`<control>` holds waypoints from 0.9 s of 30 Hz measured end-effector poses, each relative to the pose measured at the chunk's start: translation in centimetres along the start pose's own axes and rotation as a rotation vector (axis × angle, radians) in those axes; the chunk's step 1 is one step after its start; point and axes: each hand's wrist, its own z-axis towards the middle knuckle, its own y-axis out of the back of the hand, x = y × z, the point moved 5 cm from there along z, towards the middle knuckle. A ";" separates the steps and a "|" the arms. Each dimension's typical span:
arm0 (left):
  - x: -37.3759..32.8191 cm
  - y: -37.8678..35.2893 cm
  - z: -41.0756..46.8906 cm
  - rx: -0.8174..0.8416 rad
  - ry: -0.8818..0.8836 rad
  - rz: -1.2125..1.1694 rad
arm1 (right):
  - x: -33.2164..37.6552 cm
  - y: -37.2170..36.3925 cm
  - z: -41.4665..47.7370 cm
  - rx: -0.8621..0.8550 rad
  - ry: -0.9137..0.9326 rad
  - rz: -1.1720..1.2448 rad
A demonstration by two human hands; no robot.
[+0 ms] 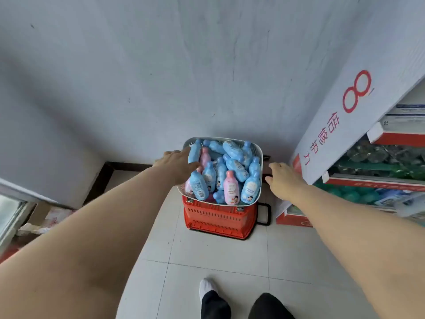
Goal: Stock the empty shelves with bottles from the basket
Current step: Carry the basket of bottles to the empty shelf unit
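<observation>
A white basket (pixel 259 150) full of several blue bottles (pixel 233 150) and a few pink bottles (pixel 231 191) sits on top of a red shopping basket (pixel 218 217) on the tiled floor by the wall. My left hand (pixel 177 165) reaches over the white basket's left rim, fingers extended and touching a blue bottle (pixel 194 153) there. My right hand (pixel 284 178) hovers just right of the basket with relaxed fingers and holds nothing. The shelves (pixel 377 180) stand at the right.
The shelf unit's white side panel (pixel 340 125) with red print juts out close to my right hand. Green and blue goods fill its shelves. Clutter and a glass door (pixel 9 217) lie at the lower left. My feet (pixel 208 288) stand on the tiles.
</observation>
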 end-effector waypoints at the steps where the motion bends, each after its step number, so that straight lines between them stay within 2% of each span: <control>1: 0.5 0.2 0.7 0.013 0.007 -0.005 | 0.3 -0.3 0.3 0.005 -0.027 0.001; 7: 2.7 -1.4 6.5 0.096 -0.005 -0.008 | 0.6 -2.2 3.4 0.013 -0.103 0.048; 13: 3.1 -3.5 11.7 0.111 -0.001 -0.077 | -0.2 -3.6 7.2 0.006 -0.170 0.116; 21: 4.6 -6.4 18.2 0.191 0.106 -0.115 | -2.5 -7.4 13.2 0.111 -0.300 0.222; 23: 4.8 -7.4 19.0 0.206 0.124 -0.116 | -2.7 -8.4 14.3 0.099 -0.325 0.292; 27: 6.7 -10.2 21.4 0.184 0.237 -0.263 | -3.3 -10.8 16.2 0.053 -0.353 0.405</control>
